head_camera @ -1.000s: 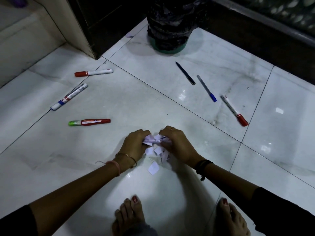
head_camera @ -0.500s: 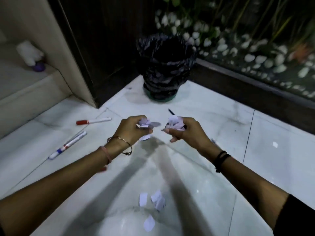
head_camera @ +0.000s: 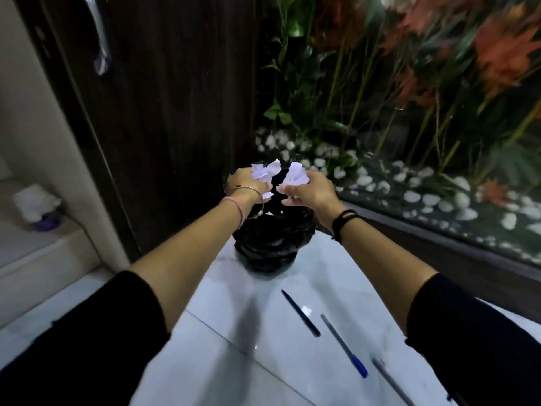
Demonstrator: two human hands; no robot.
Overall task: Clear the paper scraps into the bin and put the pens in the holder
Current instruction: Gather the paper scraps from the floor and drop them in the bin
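Both my hands are held out over the bin (head_camera: 273, 244), a small round one lined with a black bag, standing on the white floor. My left hand (head_camera: 244, 184) is closed on a bunch of white paper scraps (head_camera: 265, 172). My right hand (head_camera: 311, 191) grips another bunch of paper scraps (head_camera: 295, 175). One scrap (head_camera: 268, 195) hangs below between the hands. On the floor nearer me lie a black pen (head_camera: 301, 313), a blue-capped pen (head_camera: 345, 347) and a grey pen (head_camera: 392, 382). No pen holder is in view.
A dark wooden door (head_camera: 164, 112) with a metal handle (head_camera: 99, 36) stands behind the bin to the left. A glass-fronted planter with white pebbles (head_camera: 424, 194) and plants runs along the right. A raised step (head_camera: 44, 253) is at the left.
Both hands rose from the floor with the scraps and moved forward to above the bin. My view tilted up; the markers at the left and the leftover scraps dropped out of sight.
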